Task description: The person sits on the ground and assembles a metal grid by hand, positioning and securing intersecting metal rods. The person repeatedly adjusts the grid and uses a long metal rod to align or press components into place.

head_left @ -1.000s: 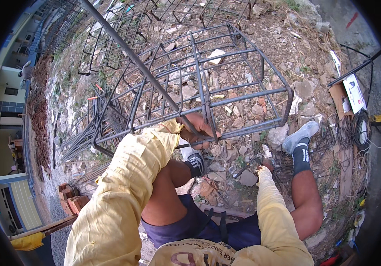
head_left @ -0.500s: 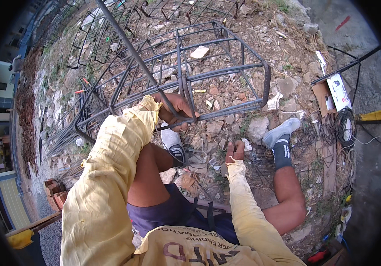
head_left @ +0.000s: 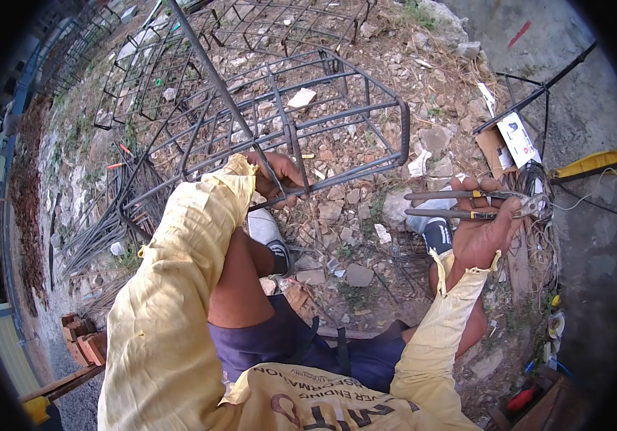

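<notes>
A cage of dark steel rebar [head_left: 404,129] stretches in front of me, with bent stirrups around long bars. My left hand [head_left: 291,169] is closed around the cage's near lower bar, where a stirrup and a long slanting rod [head_left: 210,72] meet it. The fingertips are partly hidden behind the bar. On the right, my right hand [head_left: 482,241] is raised and closed on a pair of pincers [head_left: 535,207]. Their dark handles point left toward the cage and the metal head points right. The pincers are apart from the cage.
Rubble and stones [head_left: 358,275] cover the ground between my shoes. More rebar cages [head_left: 251,29] lie beyond. At right are a white printed box [head_left: 517,140], coiled wire and a yellow-wrapped bar [head_left: 596,161]. Red bricks [head_left: 83,341] sit at lower left.
My right hand has risen from the ground near my right foot, up and to the right, and now shows the pincers. My left hand keeps its hold on the rebar. The view has shifted slightly.
</notes>
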`<state>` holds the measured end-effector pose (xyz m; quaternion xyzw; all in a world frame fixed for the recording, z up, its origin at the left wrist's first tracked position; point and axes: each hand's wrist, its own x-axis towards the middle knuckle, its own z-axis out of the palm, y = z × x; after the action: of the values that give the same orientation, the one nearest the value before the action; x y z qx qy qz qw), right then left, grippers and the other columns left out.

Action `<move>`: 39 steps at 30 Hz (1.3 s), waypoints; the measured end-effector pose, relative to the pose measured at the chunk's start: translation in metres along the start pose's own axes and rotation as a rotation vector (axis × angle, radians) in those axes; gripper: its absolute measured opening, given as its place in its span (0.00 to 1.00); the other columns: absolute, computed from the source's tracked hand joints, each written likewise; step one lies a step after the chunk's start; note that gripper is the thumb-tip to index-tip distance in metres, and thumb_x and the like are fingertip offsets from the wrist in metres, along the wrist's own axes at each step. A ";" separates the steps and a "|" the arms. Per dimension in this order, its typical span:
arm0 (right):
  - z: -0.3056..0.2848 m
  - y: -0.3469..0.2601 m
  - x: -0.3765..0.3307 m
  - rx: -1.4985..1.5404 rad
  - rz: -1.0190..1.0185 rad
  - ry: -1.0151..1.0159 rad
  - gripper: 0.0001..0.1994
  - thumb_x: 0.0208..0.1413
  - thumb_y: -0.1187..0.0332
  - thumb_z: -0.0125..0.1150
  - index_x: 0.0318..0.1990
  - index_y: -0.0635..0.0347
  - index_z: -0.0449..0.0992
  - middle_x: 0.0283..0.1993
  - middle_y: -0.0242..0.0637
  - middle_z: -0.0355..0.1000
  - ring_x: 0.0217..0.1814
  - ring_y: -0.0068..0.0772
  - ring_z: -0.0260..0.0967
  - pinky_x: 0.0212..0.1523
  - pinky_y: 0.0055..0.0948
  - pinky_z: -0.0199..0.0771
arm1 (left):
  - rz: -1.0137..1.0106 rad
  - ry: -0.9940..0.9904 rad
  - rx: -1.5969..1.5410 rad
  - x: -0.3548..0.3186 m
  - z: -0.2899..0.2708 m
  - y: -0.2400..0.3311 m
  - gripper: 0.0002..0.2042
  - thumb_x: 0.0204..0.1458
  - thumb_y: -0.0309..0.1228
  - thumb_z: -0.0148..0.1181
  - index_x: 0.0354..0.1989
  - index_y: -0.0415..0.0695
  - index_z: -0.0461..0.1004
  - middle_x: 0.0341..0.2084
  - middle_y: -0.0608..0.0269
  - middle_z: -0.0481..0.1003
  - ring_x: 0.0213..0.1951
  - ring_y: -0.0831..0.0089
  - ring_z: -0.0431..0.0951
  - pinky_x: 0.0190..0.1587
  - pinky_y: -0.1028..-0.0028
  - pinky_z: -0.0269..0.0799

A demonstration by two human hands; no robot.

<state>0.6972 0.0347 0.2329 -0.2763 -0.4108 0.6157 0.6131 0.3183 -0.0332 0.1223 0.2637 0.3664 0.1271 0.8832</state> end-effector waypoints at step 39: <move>0.046 0.088 -0.079 -0.541 1.192 -0.676 0.24 0.59 0.69 0.55 0.61 0.56 0.57 0.50 0.43 0.63 0.41 0.36 0.75 0.37 0.36 0.81 | 0.194 0.023 0.444 0.018 -0.027 -0.015 0.27 0.43 0.19 0.70 0.55 0.37 0.69 0.38 0.66 0.76 0.40 0.79 0.72 0.41 0.75 0.69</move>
<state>0.6198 -0.0427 0.1690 -0.3895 -0.4952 0.7730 -0.0752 0.3120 -0.0283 0.0871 0.4839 0.3683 0.1308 0.7830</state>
